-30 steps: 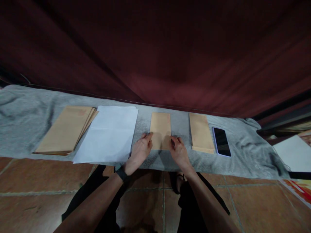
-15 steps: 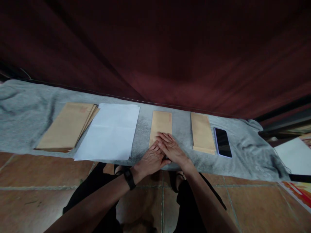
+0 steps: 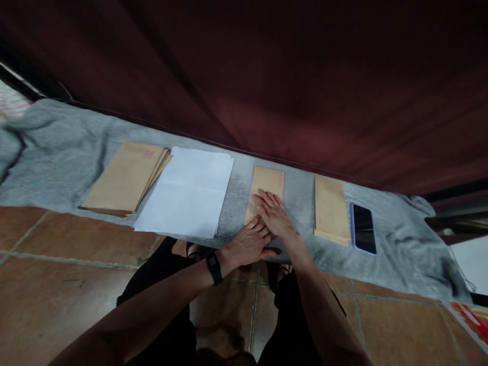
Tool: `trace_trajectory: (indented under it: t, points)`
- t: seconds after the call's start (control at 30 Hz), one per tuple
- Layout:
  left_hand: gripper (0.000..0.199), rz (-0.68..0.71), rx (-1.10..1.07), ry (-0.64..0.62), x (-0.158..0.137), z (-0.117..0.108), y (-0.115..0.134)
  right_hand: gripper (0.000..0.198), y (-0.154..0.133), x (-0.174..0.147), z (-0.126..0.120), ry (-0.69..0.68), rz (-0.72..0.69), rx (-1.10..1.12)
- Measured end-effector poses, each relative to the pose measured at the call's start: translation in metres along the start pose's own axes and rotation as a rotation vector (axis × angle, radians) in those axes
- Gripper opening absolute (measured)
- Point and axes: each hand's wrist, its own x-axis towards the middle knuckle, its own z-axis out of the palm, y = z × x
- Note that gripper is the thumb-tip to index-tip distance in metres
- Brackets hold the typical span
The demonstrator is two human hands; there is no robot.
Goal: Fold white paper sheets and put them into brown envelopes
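Note:
A brown paper envelope (image 3: 268, 179) lies flat in front of me, its lower part hidden under my hands. My right hand (image 3: 275, 214) rests on it with the fingers stretched out and slightly apart. Lower and to the left, my left hand (image 3: 249, 244) lies flat across the near end of the envelope, its fingertips close to the right palm. A dark watch band (image 3: 214, 268) is around the left wrist. Neither hand grasps anything.
Sheets of white paper (image 3: 194, 193) and a stack of brown envelopes (image 3: 124, 178) lie to the left. On the right are more brown envelopes (image 3: 331, 208) and a phone (image 3: 363, 227). Grey cloth (image 3: 297, 195) covers the narrow surface, with a dark red curtain (image 3: 267, 91) behind it.
My right hand has slid up the envelope, away from my left hand, which it partly overlapped before. The whole view has tilted and shifted slightly.

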Motion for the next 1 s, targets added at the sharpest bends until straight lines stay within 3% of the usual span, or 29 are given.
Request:
trace_trajectory:
  t: [0.4, 0.63, 0.77, 1.0]
  points:
    - [0.069, 0.011, -0.06, 0.023, -0.002, -0.004, 0.002, 0.052, 0.019, 0.031, 0.004, 0.118, 0.027, -0.07]
    - [0.074, 0.029, -0.066, -0.012, -0.003, -0.007, 0.002, 0.055, 0.02, 0.044, 0.004, 0.21, 0.161, -0.104]
    - [0.069, 0.028, -0.08, -0.011, -0.003, -0.009, 0.002, 0.055, 0.02, 0.048, 0.007, 0.259, 0.226, -0.108]
    - [0.063, -0.033, -0.118, -0.023, -0.006, -0.009, 0.002, 0.057, 0.015, 0.043, 0.009, 0.271, 0.206, -0.123]
